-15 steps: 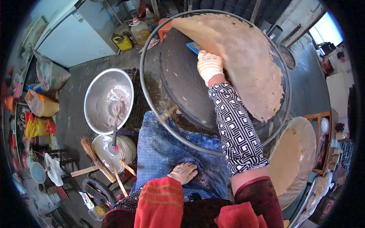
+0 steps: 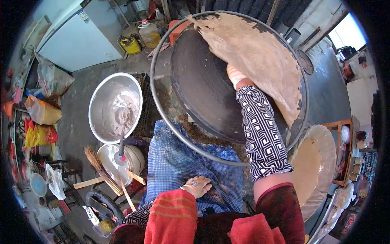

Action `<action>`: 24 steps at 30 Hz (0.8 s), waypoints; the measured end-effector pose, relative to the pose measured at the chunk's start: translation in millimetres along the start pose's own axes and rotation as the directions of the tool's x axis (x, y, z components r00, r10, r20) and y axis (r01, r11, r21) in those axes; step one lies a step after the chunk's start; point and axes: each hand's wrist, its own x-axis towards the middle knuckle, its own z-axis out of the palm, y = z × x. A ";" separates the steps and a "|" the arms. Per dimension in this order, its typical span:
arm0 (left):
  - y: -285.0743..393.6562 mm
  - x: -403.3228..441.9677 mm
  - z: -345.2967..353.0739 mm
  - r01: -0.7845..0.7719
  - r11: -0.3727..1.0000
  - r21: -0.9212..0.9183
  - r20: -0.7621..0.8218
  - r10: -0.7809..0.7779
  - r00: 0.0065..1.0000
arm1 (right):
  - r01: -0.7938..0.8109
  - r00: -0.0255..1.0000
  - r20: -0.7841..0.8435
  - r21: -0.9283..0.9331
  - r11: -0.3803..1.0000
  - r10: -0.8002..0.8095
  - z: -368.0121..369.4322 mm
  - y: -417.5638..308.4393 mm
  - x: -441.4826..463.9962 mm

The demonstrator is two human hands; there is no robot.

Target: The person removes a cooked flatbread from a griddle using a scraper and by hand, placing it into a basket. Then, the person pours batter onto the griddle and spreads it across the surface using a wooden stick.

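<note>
A large thin flatbread (image 2: 260,53) covers the far right part of a round black griddle (image 2: 203,77), its near edge lifted and folded. My right hand (image 2: 235,76), in a pale glove, reaches under that lifted edge. Its fingers are hidden beneath the bread, and so is the blue scraper it gripped in the earlier frame. My left hand (image 2: 197,186), also gloved, rests on the blue checked apron (image 2: 174,162) over my lap, fingers loosely laid out and holding nothing.
A metal ring (image 2: 162,110) surrounds the griddle. To the left, a steel bowl (image 2: 97,110) holds batter and a ladle (image 2: 122,142), above a pot (image 2: 138,156) and a brush (image 2: 99,166). At right lies a stack of flatbreads (image 2: 308,166) on plastic sheeting.
My right hand has moved right and slipped beneath the flatbread, peeling more of it off the griddle. More black surface shows and the scraper is out of sight. My left hand stays put.
</note>
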 end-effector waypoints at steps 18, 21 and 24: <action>-17.5 -28.0 5.6 -0.444 0.800 0.404 -0.496 0.599 0.629 | -0.653 0.729 0.622 0.509 0.561 0.285 69.0 192.6 -297.3; 33.8 -52.7 -63.2 -0.483 0.799 0.358 -0.748 0.555 0.364 | -0.643 0.762 0.526 0.552 0.531 0.377 -29.2 206.9 -436.5; 11.4 -48.7 -125.7 -0.070 0.831 0.552 -0.777 0.543 0.317 | -0.822 0.461 0.685 0.569 -0.018 0.564 -115.6 157.1 -582.4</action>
